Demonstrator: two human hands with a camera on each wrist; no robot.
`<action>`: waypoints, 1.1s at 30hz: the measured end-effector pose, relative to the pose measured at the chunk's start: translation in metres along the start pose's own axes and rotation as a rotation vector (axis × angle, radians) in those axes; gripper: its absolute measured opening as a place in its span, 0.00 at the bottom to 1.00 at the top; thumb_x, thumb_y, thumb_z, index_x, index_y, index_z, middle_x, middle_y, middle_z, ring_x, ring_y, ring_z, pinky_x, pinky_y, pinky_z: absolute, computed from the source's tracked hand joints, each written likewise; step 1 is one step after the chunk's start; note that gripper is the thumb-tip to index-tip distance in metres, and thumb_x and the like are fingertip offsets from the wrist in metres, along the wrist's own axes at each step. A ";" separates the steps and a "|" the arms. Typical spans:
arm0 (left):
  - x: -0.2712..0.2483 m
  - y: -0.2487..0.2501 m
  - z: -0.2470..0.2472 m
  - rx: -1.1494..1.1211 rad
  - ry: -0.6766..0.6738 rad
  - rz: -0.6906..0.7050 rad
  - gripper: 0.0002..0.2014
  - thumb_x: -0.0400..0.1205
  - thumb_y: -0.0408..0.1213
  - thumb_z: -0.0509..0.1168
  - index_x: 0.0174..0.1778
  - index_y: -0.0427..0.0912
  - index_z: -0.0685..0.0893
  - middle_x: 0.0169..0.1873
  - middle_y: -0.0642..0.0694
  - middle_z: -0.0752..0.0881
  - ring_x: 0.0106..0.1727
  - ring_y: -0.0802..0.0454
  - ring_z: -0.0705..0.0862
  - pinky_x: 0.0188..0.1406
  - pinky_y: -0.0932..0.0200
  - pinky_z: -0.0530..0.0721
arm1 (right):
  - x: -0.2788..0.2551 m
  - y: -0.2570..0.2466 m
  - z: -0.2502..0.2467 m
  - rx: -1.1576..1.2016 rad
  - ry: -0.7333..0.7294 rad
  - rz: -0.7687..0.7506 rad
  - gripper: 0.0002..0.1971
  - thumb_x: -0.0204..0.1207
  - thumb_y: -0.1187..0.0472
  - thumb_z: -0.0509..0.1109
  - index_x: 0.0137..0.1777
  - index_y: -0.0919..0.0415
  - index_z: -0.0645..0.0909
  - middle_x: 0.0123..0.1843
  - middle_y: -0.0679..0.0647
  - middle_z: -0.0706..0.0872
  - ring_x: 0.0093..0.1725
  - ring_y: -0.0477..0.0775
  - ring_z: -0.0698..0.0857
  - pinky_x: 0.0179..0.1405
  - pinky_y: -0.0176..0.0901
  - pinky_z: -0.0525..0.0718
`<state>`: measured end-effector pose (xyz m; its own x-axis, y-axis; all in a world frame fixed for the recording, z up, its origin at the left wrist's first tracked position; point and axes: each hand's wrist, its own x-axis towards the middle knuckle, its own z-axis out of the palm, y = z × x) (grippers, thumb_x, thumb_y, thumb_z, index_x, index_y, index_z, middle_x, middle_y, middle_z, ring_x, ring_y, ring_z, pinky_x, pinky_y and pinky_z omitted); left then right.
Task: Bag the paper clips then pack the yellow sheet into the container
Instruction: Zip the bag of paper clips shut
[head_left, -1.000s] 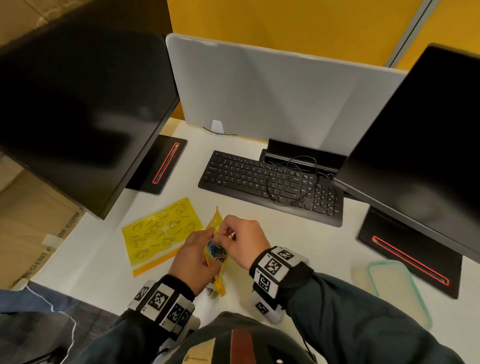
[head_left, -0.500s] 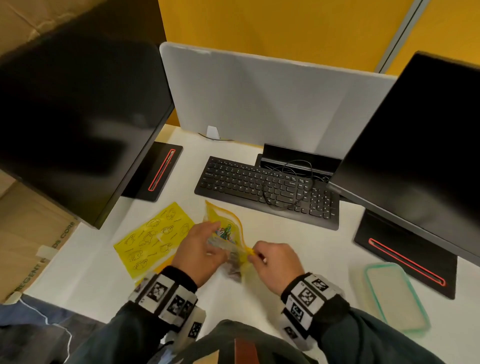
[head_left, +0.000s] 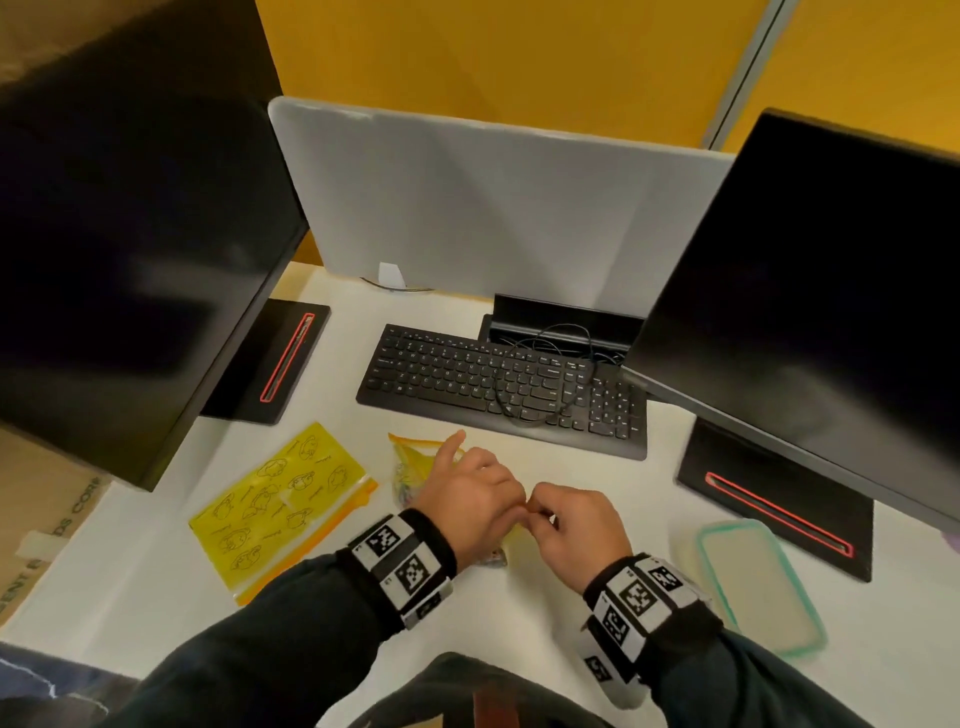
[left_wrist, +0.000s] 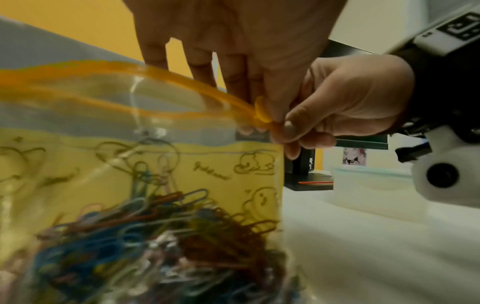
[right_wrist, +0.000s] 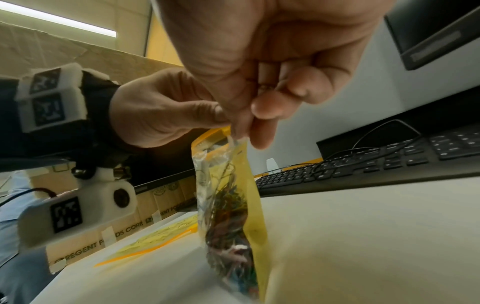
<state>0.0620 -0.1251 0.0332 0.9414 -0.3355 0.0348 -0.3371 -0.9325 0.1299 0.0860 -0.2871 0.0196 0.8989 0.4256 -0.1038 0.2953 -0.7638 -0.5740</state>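
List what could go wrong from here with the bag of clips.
1. The zip bag looks only partly sealed: its orange zip strip bows open left of where the right hand pinches it, so the paper clips could spill if the bag tips.
2. The left hand holds only the top edge, so the bag may slip.
3. The container still has its lid on, which could delay packing the yellow sheet.
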 end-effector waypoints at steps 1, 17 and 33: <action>0.003 -0.002 0.001 0.010 0.008 0.001 0.13 0.74 0.53 0.54 0.33 0.56 0.82 0.29 0.61 0.85 0.42 0.57 0.83 0.67 0.41 0.68 | 0.003 0.003 -0.003 0.004 0.009 0.015 0.06 0.73 0.56 0.69 0.36 0.53 0.81 0.33 0.51 0.87 0.32 0.50 0.77 0.33 0.40 0.75; 0.017 -0.055 0.014 -0.166 -0.085 -0.217 0.14 0.80 0.38 0.59 0.61 0.50 0.78 0.58 0.45 0.81 0.56 0.43 0.80 0.59 0.47 0.78 | 0.014 0.079 -0.051 -0.109 0.272 0.418 0.15 0.75 0.47 0.67 0.58 0.52 0.77 0.54 0.53 0.82 0.53 0.57 0.80 0.53 0.50 0.80; -0.006 -0.018 0.057 -0.251 -0.539 -0.290 0.33 0.80 0.48 0.58 0.78 0.55 0.47 0.81 0.49 0.43 0.81 0.43 0.48 0.78 0.43 0.62 | -0.039 0.074 -0.029 -0.017 -0.093 0.529 0.33 0.74 0.47 0.69 0.78 0.44 0.61 0.83 0.56 0.58 0.79 0.61 0.63 0.78 0.62 0.63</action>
<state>0.0615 -0.1143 -0.0262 0.8343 -0.1565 -0.5287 0.0035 -0.9573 0.2889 0.0818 -0.3745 0.0047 0.8940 0.0208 -0.4476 -0.1847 -0.8930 -0.4104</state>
